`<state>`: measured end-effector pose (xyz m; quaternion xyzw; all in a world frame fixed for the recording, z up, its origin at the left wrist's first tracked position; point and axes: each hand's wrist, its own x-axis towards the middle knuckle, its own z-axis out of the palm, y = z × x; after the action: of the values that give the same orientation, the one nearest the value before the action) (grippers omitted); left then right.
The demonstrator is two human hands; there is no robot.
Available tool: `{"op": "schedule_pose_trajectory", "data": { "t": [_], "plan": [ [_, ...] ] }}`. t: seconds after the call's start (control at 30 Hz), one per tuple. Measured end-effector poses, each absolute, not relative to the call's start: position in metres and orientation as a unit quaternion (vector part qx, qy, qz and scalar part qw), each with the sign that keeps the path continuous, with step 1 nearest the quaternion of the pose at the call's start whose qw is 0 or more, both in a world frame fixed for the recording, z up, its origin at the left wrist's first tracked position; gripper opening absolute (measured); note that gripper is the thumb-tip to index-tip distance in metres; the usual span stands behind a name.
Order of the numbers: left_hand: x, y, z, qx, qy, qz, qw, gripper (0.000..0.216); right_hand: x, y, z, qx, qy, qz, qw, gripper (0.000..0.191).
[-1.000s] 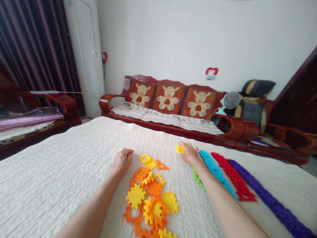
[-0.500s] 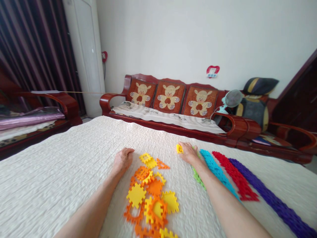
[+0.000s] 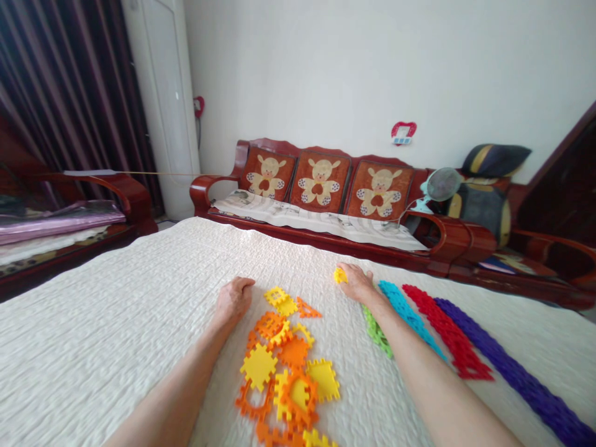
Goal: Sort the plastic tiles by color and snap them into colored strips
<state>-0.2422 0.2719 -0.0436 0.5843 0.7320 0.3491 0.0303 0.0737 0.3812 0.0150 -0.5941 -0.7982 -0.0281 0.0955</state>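
My left hand [image 3: 235, 299] rests on the white quilted cover, its fingers curled into a loose fist; nothing shows in it. To its right lies a loose pile of yellow and orange interlocking toy pieces with toothed edges, among them a yellow plate [image 3: 259, 366], an orange ring [image 3: 298, 395] and an orange triangle [image 3: 308, 308]. Farther right, my right hand [image 3: 356, 282] grips a small yellow interlocking piece [image 3: 340, 275] at its fingertips, low over the cover. Green pieces [image 3: 376, 332] lie partly hidden under my right wrist and forearm.
Rows of cyan [image 3: 410, 316], red [image 3: 444, 329] and purple [image 3: 503, 360] pieces lie right of my right arm. The white quilted cover [image 3: 153, 298] spreads widely to the left. Beyond its far edge stands a wooden sofa [image 3: 449, 239] with bear-patterned cushions [image 3: 321, 180] and a small fan [image 3: 442, 184].
The view has shifted slightly, so everything sits a little farther right. My right hand has moved the small yellow piece slightly, turning it. My left hand stays in place.
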Motion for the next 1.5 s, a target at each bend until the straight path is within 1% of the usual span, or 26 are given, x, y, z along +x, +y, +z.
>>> {"op": "schedule_pose_trajectory", "data": {
  "t": [0.1,0.27,0.33,0.4,0.47,0.53,0.63,0.73,0.83,0.93,1.07,1.17,1.27,1.33,1.4,1.5],
  "plan": [
    [-0.242,0.272,-0.044,0.58,0.736,0.348,0.03,0.036,0.071,0.389,0.02,-0.602,-0.795,-0.023,0.07,0.054],
    [-0.241,0.271,-0.042,0.584,0.734,0.346,0.029,0.035,0.072,0.394,0.022,-0.608,-0.792,-0.009,0.063,0.059],
    [-0.239,0.27,-0.04,0.582,0.736,0.345,0.031,0.035,0.074,0.392,0.021,-0.606,-0.792,-0.009,0.076,0.061],
    [-0.238,0.268,-0.037,0.578,0.739,0.345,0.035,0.035,0.072,0.386,0.02,-0.587,-0.8,-0.016,0.122,0.059],
    [-0.237,0.266,-0.035,0.575,0.74,0.347,0.038,0.036,0.063,0.375,0.018,-0.538,-0.822,-0.011,0.185,0.055],
    [-0.236,0.266,-0.033,0.576,0.738,0.348,0.039,0.036,0.046,0.36,0.015,-0.463,-0.858,0.028,0.22,0.052],
    [-0.236,0.266,-0.033,0.578,0.738,0.347,0.038,0.036,0.011,0.337,0.008,-0.334,-0.909,0.12,0.219,0.046],
    [-0.237,0.267,-0.035,0.572,0.74,0.353,0.037,0.036,-0.02,0.321,-0.001,-0.271,-0.921,0.167,0.223,0.05],
    [-0.237,0.268,-0.037,0.565,0.741,0.36,0.036,0.036,-0.037,0.315,-0.007,-0.268,-0.923,0.175,0.213,0.057],
    [-0.237,0.269,-0.038,0.567,0.739,0.361,0.032,0.035,-0.04,0.315,-0.009,-0.271,-0.927,0.168,0.197,0.058],
    [-0.238,0.269,-0.039,0.57,0.735,0.367,0.027,0.035,-0.041,0.322,-0.001,-0.274,-0.934,0.172,0.15,0.053],
    [-0.238,0.269,-0.04,0.572,0.732,0.369,0.028,0.036,-0.045,0.329,0.006,-0.273,-0.941,0.171,0.108,0.045],
    [-0.238,0.268,-0.039,0.575,0.731,0.367,0.026,0.036,-0.048,0.333,0.009,-0.269,-0.945,0.165,0.092,0.038],
    [-0.238,0.268,-0.039,0.578,0.729,0.367,0.024,0.036,-0.045,0.335,0.009,-0.271,-0.94,0.169,0.121,0.037],
    [-0.239,0.268,-0.039,0.58,0.728,0.366,0.021,0.036,-0.035,0.339,0.01,-0.291,-0.925,0.161,0.183,0.04],
    [-0.239,0.268,-0.04,0.578,0.731,0.362,0.019,0.036,-0.004,0.35,0.012,-0.386,-0.879,0.1,0.263,0.045]
  ]
}}
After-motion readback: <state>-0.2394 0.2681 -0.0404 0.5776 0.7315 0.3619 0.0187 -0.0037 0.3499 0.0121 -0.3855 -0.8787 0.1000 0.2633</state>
